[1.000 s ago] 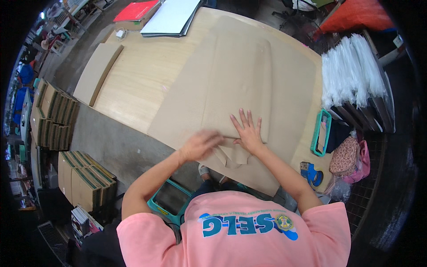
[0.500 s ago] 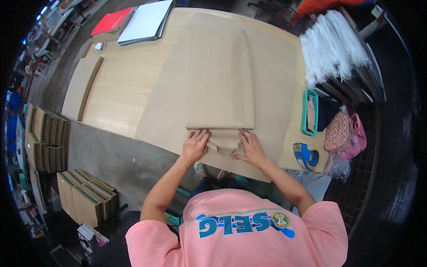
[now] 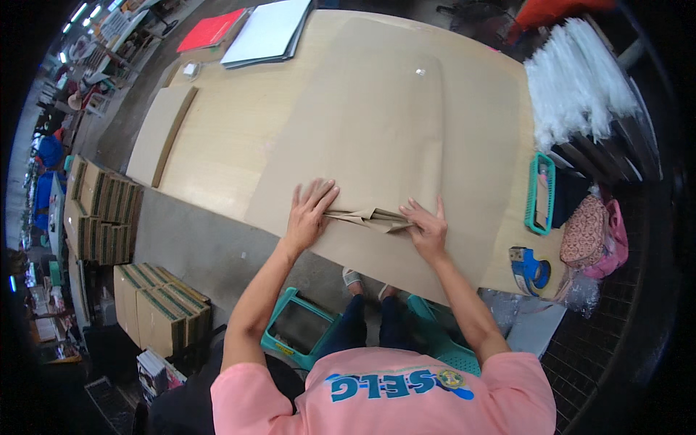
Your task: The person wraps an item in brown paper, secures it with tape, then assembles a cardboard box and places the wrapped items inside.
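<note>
A long parcel wrapped in brown kraft paper (image 3: pixel 384 138) lies on a larger flat kraft paper sheet (image 3: pixel 475 196). At its near end the paper is gathered into creased folds (image 3: pixel 371 219). My left hand (image 3: pixel 312 215) rests at the near left corner, its fingers spread on the paper. At the near right corner, my right hand (image 3: pixel 426 228) has its fingers apart, with the thumb side touching the folds. A small shiny patch, like clear tape (image 3: pixel 420 71), shows at the parcel's far end.
A blue tape dispenser (image 3: pixel 529 270) and a green basket (image 3: pixel 539 194) are on the right. Behind them are clear plastic bags (image 3: pixel 580 83). A flat brown packet (image 3: pixel 163 134), white folder stack (image 3: pixel 267 32) and red folder (image 3: pixel 210 30) lie left. Carton stacks (image 3: pixel 159 308) stand on the floor.
The parcel's shiny patch, earlier at the near end, now shows at the far end. The near-end folds stand up more. My left hand's fingers have spread, and the view has shifted.
</note>
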`<state>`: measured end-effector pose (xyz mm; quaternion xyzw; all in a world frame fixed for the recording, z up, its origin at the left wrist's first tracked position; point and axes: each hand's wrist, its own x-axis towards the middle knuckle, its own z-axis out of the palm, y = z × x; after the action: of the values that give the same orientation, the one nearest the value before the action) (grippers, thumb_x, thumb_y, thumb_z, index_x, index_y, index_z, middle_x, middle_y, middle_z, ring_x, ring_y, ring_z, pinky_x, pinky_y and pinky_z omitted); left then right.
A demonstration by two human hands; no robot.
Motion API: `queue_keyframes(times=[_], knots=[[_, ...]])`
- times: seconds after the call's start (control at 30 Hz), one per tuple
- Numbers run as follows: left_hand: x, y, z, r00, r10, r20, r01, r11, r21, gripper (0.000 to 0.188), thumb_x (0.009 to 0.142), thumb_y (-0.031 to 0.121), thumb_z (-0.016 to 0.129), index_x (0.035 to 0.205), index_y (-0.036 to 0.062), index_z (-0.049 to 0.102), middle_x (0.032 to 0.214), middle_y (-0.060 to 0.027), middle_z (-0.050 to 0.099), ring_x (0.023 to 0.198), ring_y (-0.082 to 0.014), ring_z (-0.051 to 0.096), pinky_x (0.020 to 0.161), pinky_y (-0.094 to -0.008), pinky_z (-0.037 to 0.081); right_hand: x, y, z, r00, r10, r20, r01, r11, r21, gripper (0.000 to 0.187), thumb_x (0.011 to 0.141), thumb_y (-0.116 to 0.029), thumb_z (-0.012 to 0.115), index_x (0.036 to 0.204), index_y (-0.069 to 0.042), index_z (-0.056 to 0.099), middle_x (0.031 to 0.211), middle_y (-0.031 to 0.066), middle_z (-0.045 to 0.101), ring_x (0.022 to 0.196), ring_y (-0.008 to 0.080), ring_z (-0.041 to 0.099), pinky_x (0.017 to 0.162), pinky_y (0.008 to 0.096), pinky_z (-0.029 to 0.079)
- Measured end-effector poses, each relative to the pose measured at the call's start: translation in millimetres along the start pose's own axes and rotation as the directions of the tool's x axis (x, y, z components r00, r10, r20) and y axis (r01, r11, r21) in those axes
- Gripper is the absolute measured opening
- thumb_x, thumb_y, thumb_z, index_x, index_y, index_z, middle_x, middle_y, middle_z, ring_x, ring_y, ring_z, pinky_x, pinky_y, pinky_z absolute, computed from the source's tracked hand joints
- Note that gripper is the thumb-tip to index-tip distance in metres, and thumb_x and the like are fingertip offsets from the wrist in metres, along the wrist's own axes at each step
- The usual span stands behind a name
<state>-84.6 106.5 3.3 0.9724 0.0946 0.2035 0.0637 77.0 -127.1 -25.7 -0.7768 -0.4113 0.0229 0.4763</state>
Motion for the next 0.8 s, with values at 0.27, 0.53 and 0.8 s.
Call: queue_keyframes(times=[0.27,0.53,0.8], knots=[[-72,-26,1,0.986,0.085,0.147,-0.005,0.879,-0.476,0.062,0.068,0.024,0.075,0.126,0.0128,0.058,0.13,-0.0078,0.054,0.123,-0.0285,0.05,0.1,-0.0399,0.045,-72,-47,17,0.973,0.23,-0.001,-0.23,0.972,-0.037,0.011,0.067,-0.001,0.073,0.073,-0.009,0.068,0.092,0.0025,0.07,0.106,0.0247,0.062,0.111,0.055,0.019],[-76,24,31,0.957,-0.269,-0.107,0.216,0.91,-0.354,0.059,0.064,0.043,0.08,0.105,0.0064,0.061,0.117,-0.0104,0.058,0.117,-0.0327,0.05,0.095,-0.0442,0.044,-67,-46,27,0.9,0.398,-0.179,-0.417,0.905,-0.086,0.046,0.058,-0.011,0.082,0.096,-0.007,0.057,0.105,0.0135,0.05,0.109,0.0318,0.044,0.098,0.0442,0.034],[-74,55,37,0.865,-0.488,-0.112,0.42,0.829,-0.369,0.05,0.07,0.036,0.075,0.106,0.0064,0.057,0.122,-0.0103,0.053,0.123,-0.0323,0.043,0.101,-0.0478,0.032,-45,-85,59,0.883,-0.041,0.468,0.298,0.819,-0.491,0.085,0.077,-0.046,0.065,0.145,-0.011,0.027,0.15,0.01,0.025,0.14,0.0317,0.021,0.11,0.0606,0.012]])
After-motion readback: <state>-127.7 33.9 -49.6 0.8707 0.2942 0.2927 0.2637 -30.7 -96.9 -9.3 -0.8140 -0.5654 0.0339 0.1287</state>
